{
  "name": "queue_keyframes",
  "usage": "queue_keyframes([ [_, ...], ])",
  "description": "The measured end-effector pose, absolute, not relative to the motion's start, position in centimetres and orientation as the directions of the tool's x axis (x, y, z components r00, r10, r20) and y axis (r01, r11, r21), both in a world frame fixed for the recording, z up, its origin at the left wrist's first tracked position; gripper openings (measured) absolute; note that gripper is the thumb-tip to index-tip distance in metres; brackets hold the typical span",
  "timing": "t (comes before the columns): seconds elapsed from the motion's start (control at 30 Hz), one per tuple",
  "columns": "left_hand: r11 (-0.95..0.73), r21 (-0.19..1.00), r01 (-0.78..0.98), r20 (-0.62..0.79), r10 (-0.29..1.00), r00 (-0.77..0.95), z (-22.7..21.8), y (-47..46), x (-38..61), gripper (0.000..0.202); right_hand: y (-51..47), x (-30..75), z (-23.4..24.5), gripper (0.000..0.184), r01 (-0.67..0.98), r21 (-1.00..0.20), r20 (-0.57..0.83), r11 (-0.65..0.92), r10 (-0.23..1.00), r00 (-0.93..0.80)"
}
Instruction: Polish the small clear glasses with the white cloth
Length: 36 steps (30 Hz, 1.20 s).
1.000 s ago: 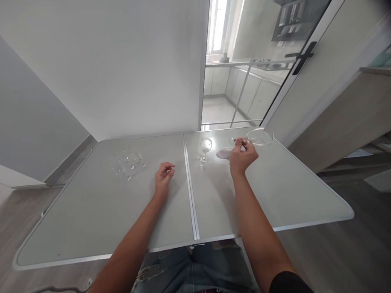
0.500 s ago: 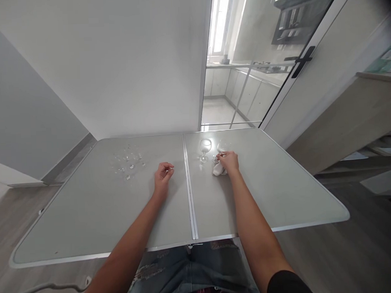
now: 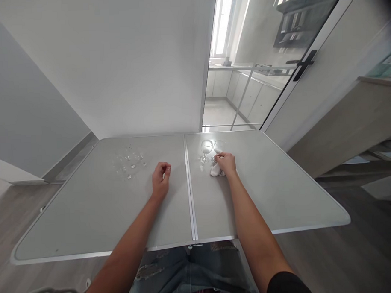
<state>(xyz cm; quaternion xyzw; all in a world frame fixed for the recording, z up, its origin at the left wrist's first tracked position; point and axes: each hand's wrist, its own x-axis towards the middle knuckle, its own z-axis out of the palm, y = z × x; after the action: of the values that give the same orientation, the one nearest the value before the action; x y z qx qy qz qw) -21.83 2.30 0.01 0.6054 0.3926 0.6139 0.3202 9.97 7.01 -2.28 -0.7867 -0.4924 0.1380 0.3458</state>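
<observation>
My right hand (image 3: 227, 163) grips the low stem of a clear stemmed glass (image 3: 219, 146) that stands upright on the table's right half. A crumpled white cloth (image 3: 216, 170) is bunched under that hand, partly hidden by it. Just left of it a second stemmed glass (image 3: 206, 147) stands upright, apart from my fingers. My left hand (image 3: 160, 177) hovers by the table's middle seam with its fingers curled in, and nothing shows in them. Several clear glasses (image 3: 130, 159) are grouped on the left half; their outlines are faint.
The pale folding table (image 3: 89, 218) has a metal seam (image 3: 190, 193) down its middle and rounded corners. A white wall (image 3: 131, 72) rises behind it. A glazed door with a black handle (image 3: 304, 65) is at the back right, beside wooden shelving (image 3: 345, 120).
My right hand has shifted slightly left with the glass, which now stands closer to the second glass. My left hand has drawn back a little to the left, its fingers curled more.
</observation>
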Motion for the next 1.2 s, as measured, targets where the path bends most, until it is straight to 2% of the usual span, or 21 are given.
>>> queue_keyframes([
  [0.13, -0.602, 0.748, 0.279, 0.660, 0.718, -0.219, 0.7, 1.6, -23.4, 0.012, 7.0, 10.0, -2.5, 0.035, 0.698, -0.667, 0.150, -0.261, 0.870, 0.469],
  [0.33, -0.595, 0.679, 0.429, 0.730, 0.487, -0.480, 1.3, 1.3, -25.9, 0.010, 7.2, 10.7, -3.8, 0.038, 0.718, -0.640, 0.157, -0.274, 0.868, 0.471],
  [0.43, -0.505, 0.704, 0.500, 0.703, 0.392, -0.594, 1.5, 1.8, -27.9, 0.006, 7.5, 11.0, -4.2, 0.040, 0.732, -0.631, 0.186, -0.257, 0.866, 0.463],
  [0.53, -0.253, 0.803, 0.540, 0.596, 0.300, -0.745, 1.3, 2.6, -30.3, 0.025, 7.4, 11.1, -3.9, 0.045, 0.718, -0.635, 0.140, -0.286, 0.871, 0.471],
  [0.6, -0.061, 0.863, 0.502, 0.495, 0.307, -0.813, 0.7, 3.3, -31.6, 0.037, 7.1, 11.0, -3.3, 0.049, 0.711, -0.631, 0.089, -0.310, 0.881, 0.464],
  [0.67, 0.049, 0.890, 0.453, 0.406, 0.366, -0.837, -0.1, 4.0, -32.5, 0.047, 6.8, 10.9, -2.7, 0.055, 0.711, -0.617, 0.036, -0.338, 0.890, 0.454],
  [0.87, -0.012, 0.920, 0.391, 0.320, 0.601, -0.733, -2.1, 5.3, -32.9, 0.060, 5.7, 11.2, -1.2, 0.082, 0.762, -0.483, -0.094, -0.430, 0.891, 0.444],
  [1.0, -0.036, 0.921, 0.387, 0.320, 0.636, -0.702, -2.3, 5.1, -32.5, 0.067, 4.6, 11.5, 0.5, 0.079, 0.809, -0.383, -0.245, -0.446, 0.893, 0.376],
  [1.03, -0.054, 0.920, 0.389, 0.331, 0.636, -0.697, -2.3, 5.0, -32.5, 0.067, 4.2, 11.5, 1.1, 0.077, 0.811, -0.390, -0.275, -0.435, 0.896, 0.348],
  [1.1, -0.089, 0.916, 0.390, 0.355, 0.631, -0.690, -2.2, 5.0, -32.4, 0.062, 3.3, 11.3, 2.5, 0.075, 0.798, -0.479, -0.310, -0.366, 0.921, 0.236],
  [1.2, -0.129, 0.907, 0.401, 0.391, 0.614, -0.686, -1.9, 4.8, -32.3, 0.052, 1.8, 10.3, 4.6, 0.062, 0.712, -0.697, -0.297, -0.088, 0.939, -0.175],
])
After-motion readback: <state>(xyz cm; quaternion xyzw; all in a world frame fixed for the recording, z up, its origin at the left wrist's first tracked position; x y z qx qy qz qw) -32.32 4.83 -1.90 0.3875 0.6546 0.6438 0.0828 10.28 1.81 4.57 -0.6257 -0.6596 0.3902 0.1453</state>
